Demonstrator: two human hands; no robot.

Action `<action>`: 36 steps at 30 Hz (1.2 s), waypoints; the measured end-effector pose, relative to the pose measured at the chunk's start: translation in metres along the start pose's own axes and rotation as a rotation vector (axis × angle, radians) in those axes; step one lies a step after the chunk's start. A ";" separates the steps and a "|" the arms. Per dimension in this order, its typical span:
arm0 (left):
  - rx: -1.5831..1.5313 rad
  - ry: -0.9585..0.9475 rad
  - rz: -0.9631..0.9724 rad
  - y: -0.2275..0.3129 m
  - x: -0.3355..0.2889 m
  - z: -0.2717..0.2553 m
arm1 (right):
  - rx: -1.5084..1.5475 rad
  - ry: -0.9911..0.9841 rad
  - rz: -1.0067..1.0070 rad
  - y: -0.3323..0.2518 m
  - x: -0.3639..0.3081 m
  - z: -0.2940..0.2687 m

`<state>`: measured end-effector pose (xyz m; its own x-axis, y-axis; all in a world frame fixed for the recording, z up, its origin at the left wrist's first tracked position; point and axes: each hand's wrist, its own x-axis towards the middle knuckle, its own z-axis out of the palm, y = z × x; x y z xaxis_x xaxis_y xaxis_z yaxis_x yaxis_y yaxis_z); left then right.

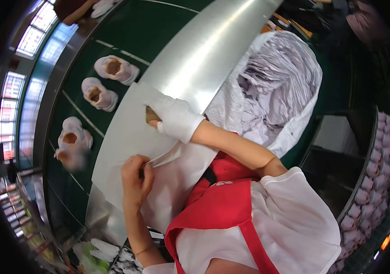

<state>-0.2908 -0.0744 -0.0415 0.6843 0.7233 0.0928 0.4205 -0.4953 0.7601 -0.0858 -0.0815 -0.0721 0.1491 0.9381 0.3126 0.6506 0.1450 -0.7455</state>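
A large white paper-like sheet (122, 137) lies over the metal table (195, 59), its near part folding down in front of me. My left hand (135, 180), bare, is closed in a pinch at the sheet's raised near edge. Further up the sheet my right hand (174, 118) rests in a white glove, its thumb tip bare. Between that thumb and the fingers shows a small brown piece (150, 114); most of it is hidden, so its kind cannot be told.
On the green conveyor belt (99, 84) to the left stand several pale shoes (99, 94). A big white sack (313, 68) of crumpled paper (281, 73) stands right of the table. Racked pale shoes (373, 182) line the far right. Another person's arm (76, 13) shows at top left.
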 end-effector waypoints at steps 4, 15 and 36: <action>-0.036 -0.107 -0.133 0.001 -0.008 -0.012 | 0.144 0.291 0.103 0.025 -0.043 -0.054; -0.034 -0.364 0.007 0.030 0.013 0.009 | -0.414 -0.451 1.125 0.281 -0.328 -0.048; -0.050 -0.662 0.549 0.082 0.047 0.018 | 0.316 0.551 0.754 0.168 -0.225 -0.146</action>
<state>-0.2131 -0.0898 0.0138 0.9961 -0.0493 0.0731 -0.0874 -0.6595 0.7466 0.0985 -0.3147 -0.1816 0.8214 0.5534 -0.1382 0.0259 -0.2782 -0.9602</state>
